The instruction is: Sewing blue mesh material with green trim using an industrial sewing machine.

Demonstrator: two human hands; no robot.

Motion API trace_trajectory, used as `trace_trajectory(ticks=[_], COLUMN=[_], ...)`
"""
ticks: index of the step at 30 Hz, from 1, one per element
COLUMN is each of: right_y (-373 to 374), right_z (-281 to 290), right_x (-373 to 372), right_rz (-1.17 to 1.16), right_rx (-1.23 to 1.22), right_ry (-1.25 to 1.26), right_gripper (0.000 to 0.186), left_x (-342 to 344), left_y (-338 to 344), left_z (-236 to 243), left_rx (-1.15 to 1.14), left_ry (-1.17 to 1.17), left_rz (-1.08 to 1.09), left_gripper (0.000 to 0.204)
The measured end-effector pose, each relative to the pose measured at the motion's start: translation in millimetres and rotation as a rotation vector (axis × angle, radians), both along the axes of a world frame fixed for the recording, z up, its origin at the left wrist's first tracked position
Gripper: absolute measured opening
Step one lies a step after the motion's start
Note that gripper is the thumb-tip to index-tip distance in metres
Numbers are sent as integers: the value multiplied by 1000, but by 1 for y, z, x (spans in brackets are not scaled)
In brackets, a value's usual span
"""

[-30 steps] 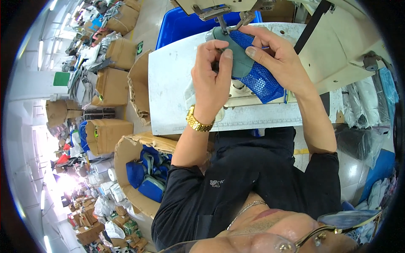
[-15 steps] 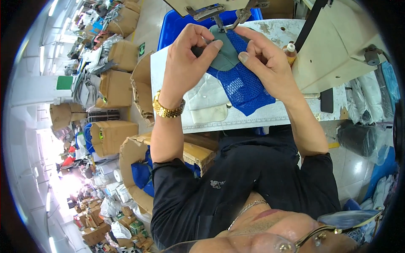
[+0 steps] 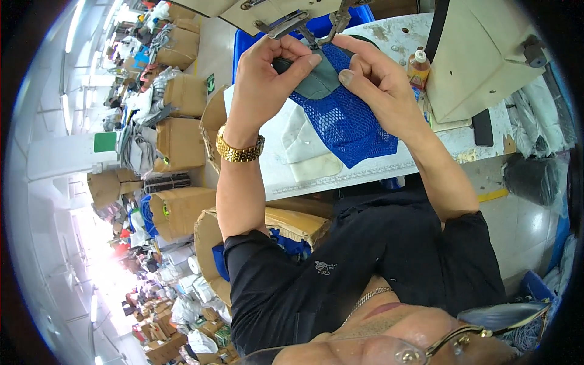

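Note:
Under the presser foot (image 3: 312, 44) of a sewing machine (image 3: 471, 64) lies a grey-green cloth panel (image 3: 322, 82), with blue mesh fabric (image 3: 353, 131) along its side and near edge. My left hand (image 3: 261, 85) pinches the panel's left side between thumb and fingers. On the right, my right hand (image 3: 389, 91) grips the mesh, its thumb on top and its index finger stretched toward the foot. The mesh hangs loosely toward me over the white table (image 3: 359, 179). The needle point is too small to make out.
Pale cloth pieces (image 3: 304, 146) lie left of the mesh. A small orange bottle (image 3: 418, 70) and a dark flat object (image 3: 482, 128) are on the right. Behind the table is a blue bin (image 3: 359, 15); a cardboard box (image 3: 298, 225) with blue fabric stands near my left arm.
The whole view has shifted and tilted a little. Both hands keep their hold on the cloth near the foot; my right thumb sits slightly higher.

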State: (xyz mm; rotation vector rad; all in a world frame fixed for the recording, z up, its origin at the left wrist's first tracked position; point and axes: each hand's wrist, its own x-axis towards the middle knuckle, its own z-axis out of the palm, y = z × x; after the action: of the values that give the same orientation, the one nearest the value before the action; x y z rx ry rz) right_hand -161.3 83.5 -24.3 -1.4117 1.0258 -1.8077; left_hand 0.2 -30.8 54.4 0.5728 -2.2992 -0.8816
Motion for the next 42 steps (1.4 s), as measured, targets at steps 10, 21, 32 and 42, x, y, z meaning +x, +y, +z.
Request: trace_trajectory(ticks=[10,21,32,42], right_y=[-4,-9,-18,-21], right_z=[0,-2,0,5], right_x=[9,12,7,5], right_rz=[15,-3,-36,-14], right_rx=[-4,-36,-41,-36], right_ry=[-85,-23,44,-8], right_gripper=[48,57,52,45], left_x=[2,5,4,3], left_y=[-10,-25,-35,-35], left_z=[14,23,17,18], left_rx=[71,-155,-67,-12], left_ry=[-92,-277,-187,-137], left_rz=[-34,-203,-232,-213], left_gripper=[21,51,49,54])
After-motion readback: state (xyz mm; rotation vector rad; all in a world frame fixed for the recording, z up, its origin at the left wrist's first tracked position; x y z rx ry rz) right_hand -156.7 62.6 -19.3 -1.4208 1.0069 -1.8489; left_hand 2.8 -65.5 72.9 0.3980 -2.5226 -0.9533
